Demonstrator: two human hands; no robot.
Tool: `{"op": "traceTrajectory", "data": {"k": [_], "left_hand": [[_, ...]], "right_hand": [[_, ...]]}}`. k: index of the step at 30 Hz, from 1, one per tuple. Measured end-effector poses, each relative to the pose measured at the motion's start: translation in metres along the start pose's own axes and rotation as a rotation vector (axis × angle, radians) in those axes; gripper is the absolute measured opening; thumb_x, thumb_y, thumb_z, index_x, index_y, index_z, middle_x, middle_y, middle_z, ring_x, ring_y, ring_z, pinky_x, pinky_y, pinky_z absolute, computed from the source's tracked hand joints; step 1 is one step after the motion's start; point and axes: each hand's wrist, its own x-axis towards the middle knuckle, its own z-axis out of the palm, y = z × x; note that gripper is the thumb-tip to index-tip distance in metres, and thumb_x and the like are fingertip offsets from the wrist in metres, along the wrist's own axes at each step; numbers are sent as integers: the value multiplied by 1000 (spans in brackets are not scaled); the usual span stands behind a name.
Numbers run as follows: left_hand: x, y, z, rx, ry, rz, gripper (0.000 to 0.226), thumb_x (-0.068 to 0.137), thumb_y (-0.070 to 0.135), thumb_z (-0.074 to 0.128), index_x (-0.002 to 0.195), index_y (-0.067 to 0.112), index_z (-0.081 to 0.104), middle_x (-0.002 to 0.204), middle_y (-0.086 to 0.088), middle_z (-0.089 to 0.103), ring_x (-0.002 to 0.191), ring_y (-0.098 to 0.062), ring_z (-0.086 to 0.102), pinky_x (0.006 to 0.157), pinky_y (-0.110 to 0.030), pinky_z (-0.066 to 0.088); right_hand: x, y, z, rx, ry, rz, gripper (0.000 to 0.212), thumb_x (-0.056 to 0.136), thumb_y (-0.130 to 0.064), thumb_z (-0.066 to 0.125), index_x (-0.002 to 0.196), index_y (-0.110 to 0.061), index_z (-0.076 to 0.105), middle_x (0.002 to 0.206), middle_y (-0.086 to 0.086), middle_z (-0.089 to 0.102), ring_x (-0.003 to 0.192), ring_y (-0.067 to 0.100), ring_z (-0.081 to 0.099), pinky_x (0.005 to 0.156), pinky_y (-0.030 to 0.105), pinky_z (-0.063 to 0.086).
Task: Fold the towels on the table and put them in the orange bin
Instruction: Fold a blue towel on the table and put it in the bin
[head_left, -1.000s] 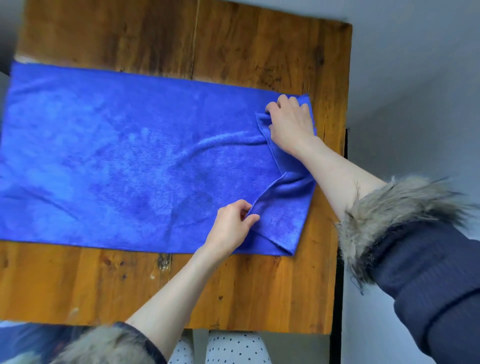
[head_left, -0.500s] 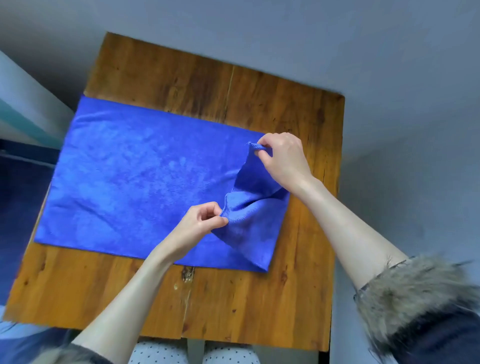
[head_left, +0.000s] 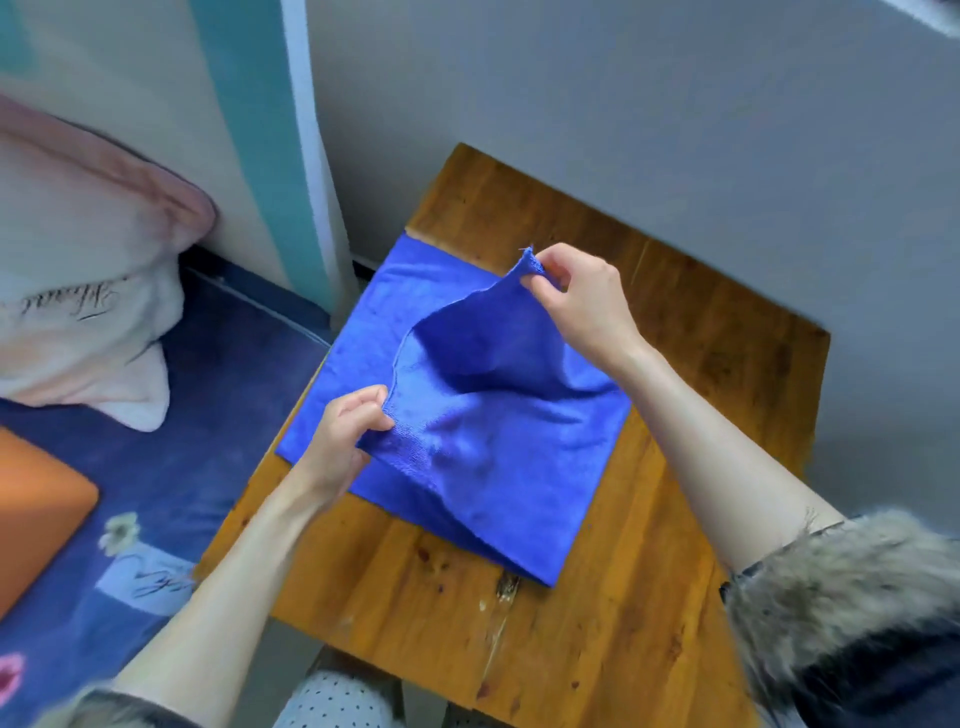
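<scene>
Head view: towel (head_left: 483, 457) corners between fingers (head_left: 540, 283)

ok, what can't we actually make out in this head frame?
- Orange bin: cut off by the left edge of the head view and blurred; its opening and contents cannot be told.
- Blue towel: the lifted flap hides the layer under it; the layer count is unclear.
- Left hand and right hand: the cloth they pinch hides some fingertips.
- Wooden table: its near edge is cut off by the frame bottom.
- Pale fabric's script: too blurred to read.

Soft, even daylight; faint shadows; motion blur throughout, worst at edges; wide-angle bending at borders.
</scene>
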Motion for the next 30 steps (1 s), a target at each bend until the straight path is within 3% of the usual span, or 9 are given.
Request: {"op": "traceTrajectory", "data": {"k": [7, 9, 12, 17, 19, 21, 26, 30], "left_hand": [[15, -13, -74, 129, 271, 51, 29, 63, 13, 47, 42, 27, 32, 49, 14, 24, 49, -4, 20, 46, -20, 15], [23, -28, -89, 222, 393, -13, 27, 72, 15, 53, 49, 23, 44, 52, 12, 37, 54, -5, 34, 51, -22, 28], [28, -51, -107, 373, 505, -111, 16, 85, 17, 58, 70, 20, 60, 70, 3, 61, 70, -17, 55, 71, -33, 47], [32, -69, -118, 594, 557, -157, 10, 89, 22, 56, 81, 22, 62, 71, 16, 57, 76, -11, 55, 61, -18, 36], [35, -72, -118, 651, 566, -163, 10, 90, 21, 55, 85, 18, 62, 72, 13, 58, 79, -14, 55, 65, -20, 37], [36, -75, -115, 721, 570, -135, 11, 91, 18, 54, 89, 11, 63, 82, 3, 62, 83, -18, 56, 71, -25, 38], [41, -76, -109, 850, 592, -45, 13, 92, 13, 53, 95, 4, 61, 93, -12, 59, 81, -32, 56, 75, -41, 44], [50, -71, -106, 900, 569, -15, 12, 91, 12, 52, 93, 3, 60, 93, -13, 57, 83, -33, 54, 76, -44, 44]], "right_hand": [[62, -29, 68, -18, -46, 10, 9, 86, -19, 58, 86, -15, 65, 73, -8, 57, 74, 12, 51, 65, 24, 34], [75, -26, 86, -42, -60, 53, 8, 87, -20, 57, 85, -18, 64, 70, -11, 55, 74, 12, 51, 65, 24, 35], [87, -14, 111, -95, -103, 118, 12, 88, -21, 54, 87, -14, 64, 76, -5, 58, 76, 15, 51, 65, 26, 35], [92, 5, 143, -191, -188, 180, 18, 90, -22, 49, 80, -10, 57, 75, 1, 56, 74, 20, 47, 60, 30, 33], [94, 11, 154, -271, -267, 174, 24, 91, -22, 48, 68, -14, 44, 67, -1, 46, 71, 22, 42, 54, 31, 29], [95, 16, 161, -389, -362, 127, 30, 91, -23, 48, 65, -15, 34, 72, 1, 43, 75, 25, 42, 54, 34, 27], [87, 29, 172, -540, -380, -57, 14, 93, -21, 45, 94, -9, 53, 110, 10, 48, 104, 29, 41, 75, 38, 42], [70, 42, 175, -562, -312, -78, 28, 95, -20, 45, 120, -12, 54, 124, 9, 46, 111, 30, 41, 83, 39, 38]]}}
